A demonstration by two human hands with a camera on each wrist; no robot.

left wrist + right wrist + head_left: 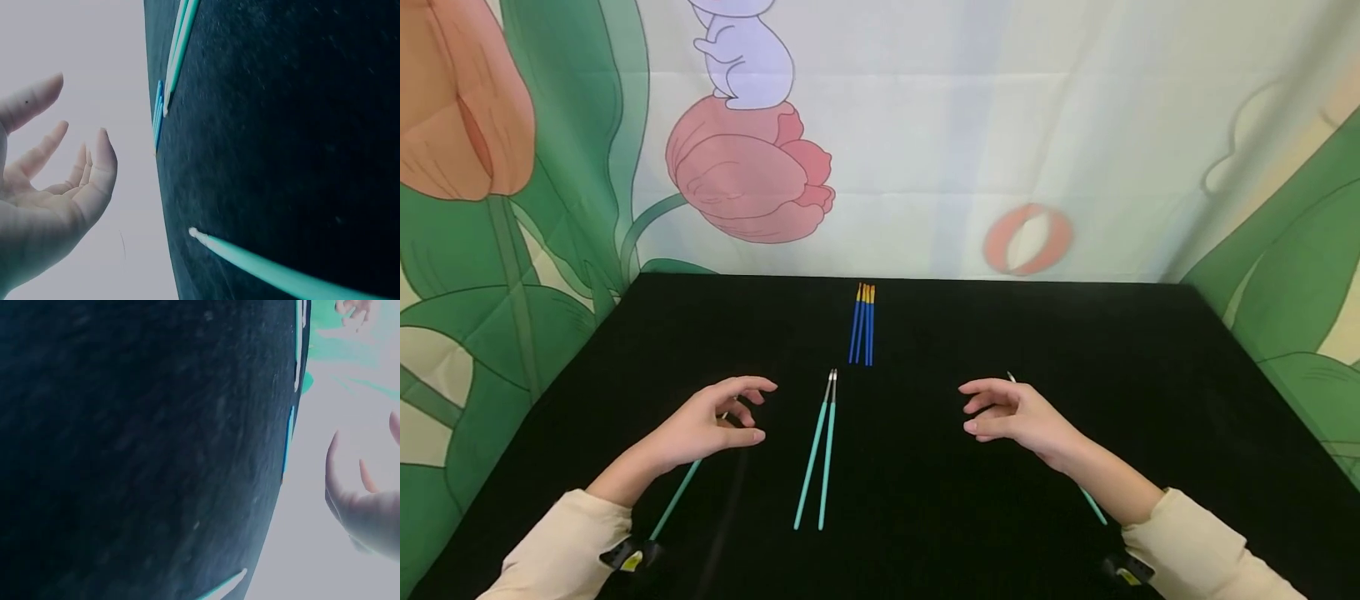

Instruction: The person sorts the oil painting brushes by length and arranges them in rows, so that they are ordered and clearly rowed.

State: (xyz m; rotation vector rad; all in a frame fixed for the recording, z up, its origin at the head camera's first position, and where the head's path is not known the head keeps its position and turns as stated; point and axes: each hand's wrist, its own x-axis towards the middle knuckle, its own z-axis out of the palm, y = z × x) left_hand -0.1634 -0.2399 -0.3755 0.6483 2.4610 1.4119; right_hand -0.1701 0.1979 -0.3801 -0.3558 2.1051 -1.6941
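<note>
My left hand (703, 421) hovers over the left side of the black table, fingers loosely bent and holding nothing. Partly hidden beneath it lies a teal-handled paintbrush (676, 500), whose pale tip shows in the left wrist view. On the right, my right hand (1018, 417) also hangs in the air with relaxed fingers, over another teal paintbrush (1092, 504) that it mostly covers. Between the hands, two teal paintbrushes (827, 442) lie side by side, metal ends together and handles spread slightly. Farther back is a group of several blue paintbrushes (865, 329) with orange-yellow tips.
Black cloth covers the table (925, 500). Behind it hangs a pale curtain (910, 150) printed with tulips, leaves and a small animal. Each wrist wears a small dark camera strap, with beige sleeves (565, 533) above.
</note>
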